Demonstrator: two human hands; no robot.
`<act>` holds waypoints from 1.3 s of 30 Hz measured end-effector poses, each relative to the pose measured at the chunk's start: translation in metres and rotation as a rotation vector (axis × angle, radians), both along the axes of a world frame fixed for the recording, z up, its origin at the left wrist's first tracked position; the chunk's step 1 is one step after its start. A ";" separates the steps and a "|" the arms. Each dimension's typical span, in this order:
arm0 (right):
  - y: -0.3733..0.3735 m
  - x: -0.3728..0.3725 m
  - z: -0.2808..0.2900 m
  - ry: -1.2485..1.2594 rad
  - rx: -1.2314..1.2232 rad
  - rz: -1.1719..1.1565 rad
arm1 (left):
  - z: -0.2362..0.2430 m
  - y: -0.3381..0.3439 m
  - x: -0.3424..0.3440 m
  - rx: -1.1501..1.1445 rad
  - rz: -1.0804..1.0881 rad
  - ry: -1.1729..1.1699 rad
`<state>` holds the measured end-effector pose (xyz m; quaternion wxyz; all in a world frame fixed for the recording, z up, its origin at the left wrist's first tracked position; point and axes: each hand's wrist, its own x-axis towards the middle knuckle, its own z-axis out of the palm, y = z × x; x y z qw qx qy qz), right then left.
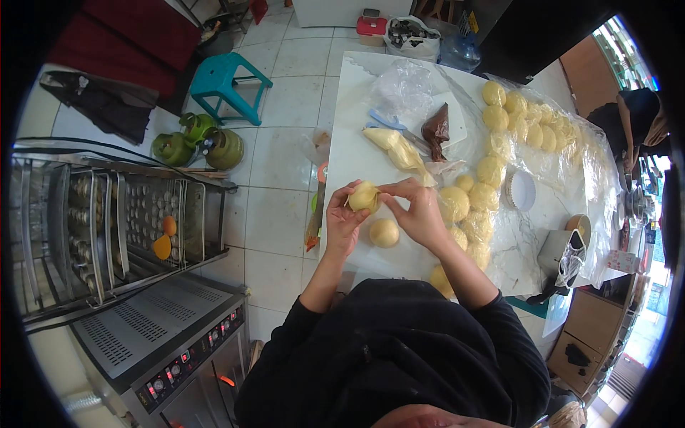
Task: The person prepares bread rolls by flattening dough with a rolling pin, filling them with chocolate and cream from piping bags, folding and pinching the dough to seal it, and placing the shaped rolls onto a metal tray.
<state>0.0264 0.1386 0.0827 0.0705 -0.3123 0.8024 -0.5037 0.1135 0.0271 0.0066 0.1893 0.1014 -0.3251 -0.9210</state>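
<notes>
My left hand (345,215) cups a piece of pale yellow dough (363,197), fingers wrapped round it above the table's near left corner. At the dough's right side my right hand (414,212) pinches its edge between thumb and fingers. A smooth dough ball (384,232) rests on the table just below my hands. Beyond them lie a piping bag of pale yellow filling (397,151) and a piping bag of dark brown filling (437,133). Several dough balls (491,171) sit in rows to the right, many of them under clear plastic sheeting (581,153).
On the marble-patterned table (528,235) are a round white tin (521,192) and a white container (561,251). Left of me stand a tray rack (118,228) and a metal oven (160,321). A teal stool (227,84) and green gas cylinders (225,150) are on the tiled floor.
</notes>
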 end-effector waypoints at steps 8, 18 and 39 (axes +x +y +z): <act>-0.007 0.001 0.015 0.104 0.004 -0.025 | -0.003 0.002 0.003 -0.104 0.047 0.012; 0.002 -0.011 0.015 0.262 0.021 0.300 | 0.000 -0.005 0.002 0.615 -0.340 0.024; 0.004 0.006 -0.002 0.054 0.086 -0.051 | 0.015 0.019 0.002 0.285 -0.071 0.061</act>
